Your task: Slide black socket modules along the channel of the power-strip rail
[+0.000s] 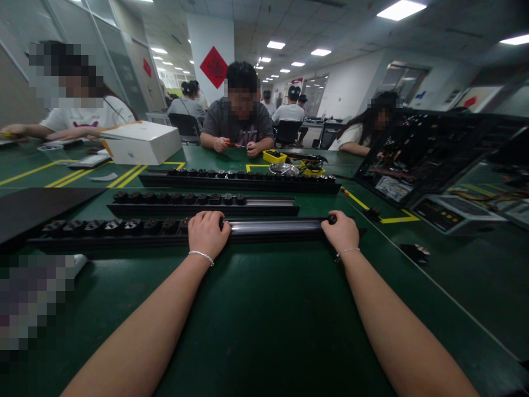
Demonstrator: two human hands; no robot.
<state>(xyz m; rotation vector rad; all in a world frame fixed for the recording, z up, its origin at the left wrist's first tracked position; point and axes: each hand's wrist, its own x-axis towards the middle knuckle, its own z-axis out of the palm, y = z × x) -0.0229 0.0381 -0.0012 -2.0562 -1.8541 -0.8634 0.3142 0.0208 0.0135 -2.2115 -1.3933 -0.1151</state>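
Right of centre, my right hand (341, 232) clamps a black piece (332, 219); at centre, my left hand (209, 232) rests on the rail (275, 227), grip unclear. Sockets (130, 225) fill its left; its middle is bare.

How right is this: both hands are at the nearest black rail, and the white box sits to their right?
The side is wrong: the head view shows the white box to the left. Left hand and right hand are at the nearest black rail.

White pillar (210, 33), red diamond sign (214, 67), lit ceiling panels (401, 9)
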